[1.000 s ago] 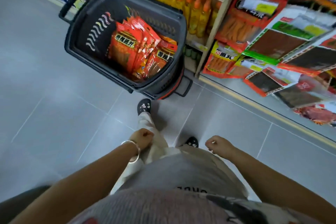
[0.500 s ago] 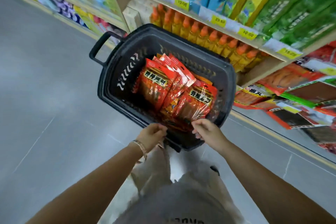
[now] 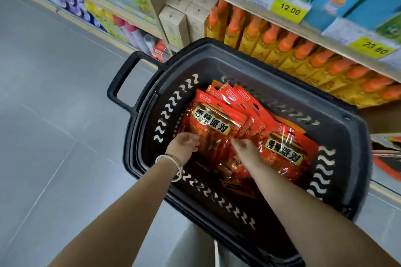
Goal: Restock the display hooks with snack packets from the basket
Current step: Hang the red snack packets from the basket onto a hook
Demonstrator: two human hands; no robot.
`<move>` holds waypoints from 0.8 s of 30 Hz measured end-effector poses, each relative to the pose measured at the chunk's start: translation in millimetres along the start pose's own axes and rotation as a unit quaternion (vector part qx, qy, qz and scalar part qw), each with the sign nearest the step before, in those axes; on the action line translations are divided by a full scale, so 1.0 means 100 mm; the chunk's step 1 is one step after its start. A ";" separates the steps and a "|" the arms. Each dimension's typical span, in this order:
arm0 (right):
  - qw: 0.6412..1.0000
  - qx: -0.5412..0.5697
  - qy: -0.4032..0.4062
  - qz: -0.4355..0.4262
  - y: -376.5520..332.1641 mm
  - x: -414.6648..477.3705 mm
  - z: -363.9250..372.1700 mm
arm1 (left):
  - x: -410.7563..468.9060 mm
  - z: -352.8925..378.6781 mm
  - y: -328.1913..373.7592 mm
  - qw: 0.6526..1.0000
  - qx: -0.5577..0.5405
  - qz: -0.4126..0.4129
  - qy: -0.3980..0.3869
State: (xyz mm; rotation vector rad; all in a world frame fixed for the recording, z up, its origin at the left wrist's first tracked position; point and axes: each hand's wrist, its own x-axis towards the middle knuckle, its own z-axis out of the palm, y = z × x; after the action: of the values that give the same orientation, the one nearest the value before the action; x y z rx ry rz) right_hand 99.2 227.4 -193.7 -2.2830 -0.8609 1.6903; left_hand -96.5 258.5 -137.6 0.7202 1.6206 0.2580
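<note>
Both hands down in the basket (image 3: 338, 128): left hand (image 3: 184, 144) curled on the topmost snack packets (image 3: 213, 123), right hand (image 3: 246, 147) digging between them, grip unclear. Slippery, overlapping; could slide out or crumple if pinched loosely.

One basket (image 3: 355, 158) holds at least six red packets (image 3: 214, 123); more may lie hidden. Two hands (image 3: 183, 144) reach in. Three yellow price tags (image 3: 289, 11) show; the bottles (image 3: 280, 50) number about sixteen.
</note>
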 end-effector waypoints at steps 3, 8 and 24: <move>0.999 0.021 0.027 0.036 -0.08 0.23 0.18 | 0.12 -0.01 -0.12 0.999 -0.009 -0.034 0.009; 0.992 0.056 0.112 0.008 -0.15 0.29 0.43 | 0.19 -0.03 -0.17 0.998 -0.038 -0.037 0.031; 0.987 0.090 0.112 -0.070 -0.13 -0.53 -0.20 | 0.07 -0.17 0.16 0.998 -0.020 0.023 -0.050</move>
State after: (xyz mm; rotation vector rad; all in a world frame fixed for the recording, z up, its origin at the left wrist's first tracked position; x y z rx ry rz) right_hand 103.6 213.1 -137.5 -2.1835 -0.7665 1.3616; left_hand -107.9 279.3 -131.3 0.7286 1.5021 0.2824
